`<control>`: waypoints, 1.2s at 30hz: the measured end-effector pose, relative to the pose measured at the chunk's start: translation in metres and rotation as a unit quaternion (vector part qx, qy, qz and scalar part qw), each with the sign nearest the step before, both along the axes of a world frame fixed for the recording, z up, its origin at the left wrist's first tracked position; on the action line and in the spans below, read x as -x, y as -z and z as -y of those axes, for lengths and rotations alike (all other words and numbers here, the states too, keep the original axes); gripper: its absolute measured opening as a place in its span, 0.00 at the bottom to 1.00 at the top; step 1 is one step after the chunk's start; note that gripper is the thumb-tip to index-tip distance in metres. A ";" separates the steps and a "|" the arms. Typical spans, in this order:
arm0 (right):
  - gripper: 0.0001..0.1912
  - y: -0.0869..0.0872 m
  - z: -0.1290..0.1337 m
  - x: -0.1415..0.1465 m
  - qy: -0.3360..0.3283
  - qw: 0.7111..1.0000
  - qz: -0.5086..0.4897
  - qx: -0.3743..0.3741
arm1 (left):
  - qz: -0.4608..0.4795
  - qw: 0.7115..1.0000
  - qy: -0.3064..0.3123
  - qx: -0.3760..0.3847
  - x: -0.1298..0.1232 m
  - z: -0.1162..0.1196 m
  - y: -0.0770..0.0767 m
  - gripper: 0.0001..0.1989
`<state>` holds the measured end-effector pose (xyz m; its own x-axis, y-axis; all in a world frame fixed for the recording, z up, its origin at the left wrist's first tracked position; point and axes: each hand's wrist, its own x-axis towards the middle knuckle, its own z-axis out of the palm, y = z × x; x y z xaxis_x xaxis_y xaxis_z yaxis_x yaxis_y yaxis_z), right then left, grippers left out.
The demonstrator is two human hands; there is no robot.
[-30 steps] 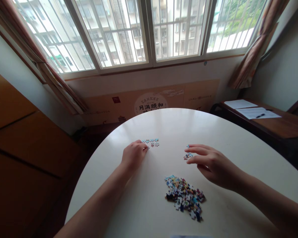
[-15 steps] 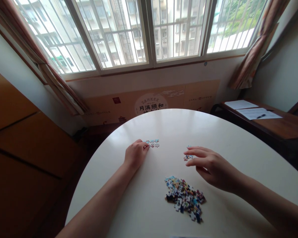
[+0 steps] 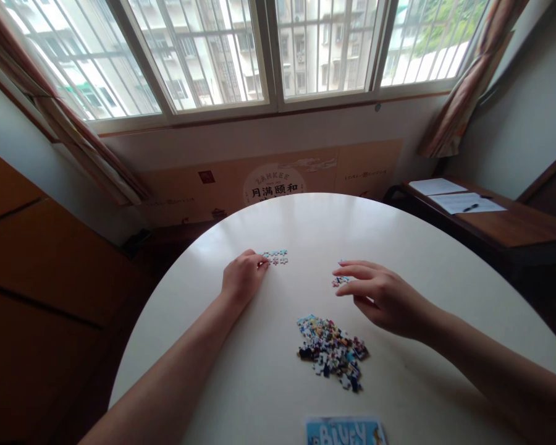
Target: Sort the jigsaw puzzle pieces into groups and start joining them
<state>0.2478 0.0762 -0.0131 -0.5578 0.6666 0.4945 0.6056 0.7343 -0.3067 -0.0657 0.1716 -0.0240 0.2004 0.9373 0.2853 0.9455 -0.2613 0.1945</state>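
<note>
My left hand point(image 3: 243, 275) rests on the white table with thumb and forefinger pinched together on a jigsaw puzzle piece, mostly hidden by the fingers. That piece is at the left end of two short rows of puzzle pieces point(image 3: 278, 256). My right hand point(image 3: 379, 295) hovers with its fingers apart and nothing visibly held. Its fingertips partly cover a small group of puzzle pieces point(image 3: 339, 282). Nearer to me lies a larger heap of loose, mixed-colour puzzle pieces point(image 3: 332, 352), between my forearms.
At the near edge of the round white table point(image 3: 254, 383) a blue box lettered "BLUEY" point(image 3: 345, 431) is partly in view. Papers point(image 3: 467, 203) and a pen lie on a brown desk at the right. Beyond the table is a barred window.
The view has tilted down and shifted slightly, bringing much more of the blue box into sight. Both hands hold nearly the same pose and place over the table.
</note>
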 end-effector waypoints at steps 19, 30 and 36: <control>0.07 -0.046 0.029 0.000 -0.126 0.962 0.123 0.209 | -0.029 0.946 0.315 0.068 -0.020 0.039 -0.015 0.11; 0.04 -0.033 0.028 0.001 -0.083 0.951 0.190 0.230 | -0.034 0.946 0.312 0.088 -0.021 0.037 -0.014 0.11; 0.03 -0.031 0.031 0.003 -0.085 0.962 0.177 0.189 | -0.034 0.945 0.316 0.077 -0.021 0.039 -0.016 0.10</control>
